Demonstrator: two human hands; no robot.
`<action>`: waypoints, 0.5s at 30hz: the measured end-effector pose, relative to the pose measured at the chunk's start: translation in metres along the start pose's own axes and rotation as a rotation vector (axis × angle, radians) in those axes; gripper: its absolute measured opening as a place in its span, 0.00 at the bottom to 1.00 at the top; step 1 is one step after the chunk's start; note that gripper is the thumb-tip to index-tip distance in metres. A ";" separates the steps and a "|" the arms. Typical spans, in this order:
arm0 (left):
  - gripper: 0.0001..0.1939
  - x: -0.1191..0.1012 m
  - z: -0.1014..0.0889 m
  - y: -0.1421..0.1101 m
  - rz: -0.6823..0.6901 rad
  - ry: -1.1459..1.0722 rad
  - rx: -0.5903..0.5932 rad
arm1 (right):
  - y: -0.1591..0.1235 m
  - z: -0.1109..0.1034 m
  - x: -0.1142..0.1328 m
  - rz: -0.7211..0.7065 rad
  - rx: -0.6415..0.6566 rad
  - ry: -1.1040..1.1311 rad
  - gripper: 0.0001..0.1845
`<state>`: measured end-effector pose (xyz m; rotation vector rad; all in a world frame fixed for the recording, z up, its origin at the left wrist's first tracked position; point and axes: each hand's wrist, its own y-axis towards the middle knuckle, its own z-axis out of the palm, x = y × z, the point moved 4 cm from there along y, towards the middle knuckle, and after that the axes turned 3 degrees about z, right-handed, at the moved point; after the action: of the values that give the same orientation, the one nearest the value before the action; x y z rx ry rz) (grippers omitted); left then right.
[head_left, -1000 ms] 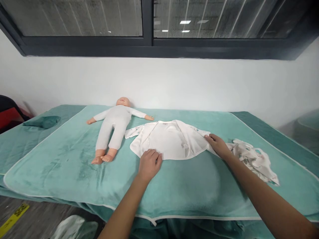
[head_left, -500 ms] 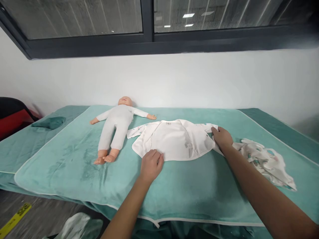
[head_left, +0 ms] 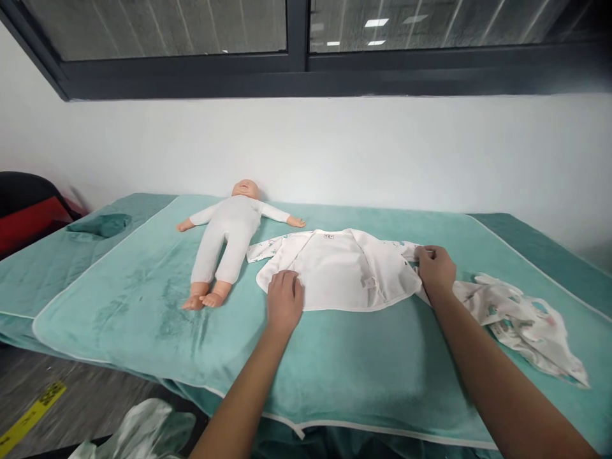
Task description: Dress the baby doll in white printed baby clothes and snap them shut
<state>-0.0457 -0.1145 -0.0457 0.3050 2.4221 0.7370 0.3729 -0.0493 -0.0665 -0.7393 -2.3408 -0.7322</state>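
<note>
A white baby shirt (head_left: 335, 271) lies spread open on the teal blanket, inside facing up, its patterned sleeves stretched to either side. My left hand (head_left: 285, 299) rests on its lower left part, fingers laid over the cloth. At the right, my right hand (head_left: 436, 271) pinches the end of the right sleeve between thumb and fingers. To the left of the shirt a baby doll (head_left: 227, 233) in a white bodysuit lies on its back, arms spread and feet bare.
Beyond my right forearm lies a crumpled white patterned garment (head_left: 530, 325). The teal blanket (head_left: 119, 306) covers the bed surface against a white wall. A red and black object (head_left: 33, 210) stands at the far left. Pale cloth (head_left: 143, 427) hangs below the front edge.
My left hand has moved up and left from the hem onto the shirt's lower left part. My right hand stays at the sleeve end. The view has shifted slightly.
</note>
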 end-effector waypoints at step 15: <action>0.09 0.002 0.002 -0.002 -0.068 -0.028 0.027 | 0.006 0.003 -0.007 0.022 -0.026 0.123 0.21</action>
<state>-0.0466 -0.1146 -0.0487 0.2414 2.4053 0.6660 0.3809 -0.0456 -0.0712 -0.7095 -2.2136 -0.7775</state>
